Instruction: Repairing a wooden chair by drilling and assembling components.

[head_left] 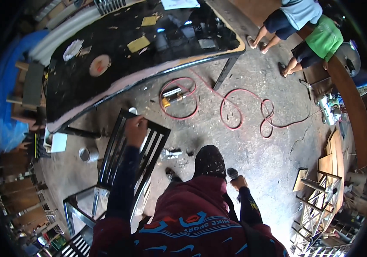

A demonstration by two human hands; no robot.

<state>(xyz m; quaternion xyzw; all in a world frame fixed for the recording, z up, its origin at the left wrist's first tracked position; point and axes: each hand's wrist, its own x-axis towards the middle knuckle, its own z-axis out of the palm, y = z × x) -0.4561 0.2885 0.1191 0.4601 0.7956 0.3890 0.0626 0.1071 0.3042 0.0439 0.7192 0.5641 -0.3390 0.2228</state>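
Below the black table stands a glossy black slatted chair (154, 147). My left hand (136, 129) is closed at the top rail of its backrest, fingers curled over the rail. On my other side, my right hand (238, 183) is closed around a tool with a rounded dark grey end (232, 173); its lower part is hidden by the hand, so its kind cannot be made out. The right hand is held low beside my body, apart from the chair.
A black table (119, 36) bears scraps of paper and a round container lid (100, 65). A red hose (221, 109) loops over the floor near a yellow-handled tool (166, 102). A can (88, 154) stands left of the chair. Two people (300, 25) stand far right, by curved wood panels (356, 115).
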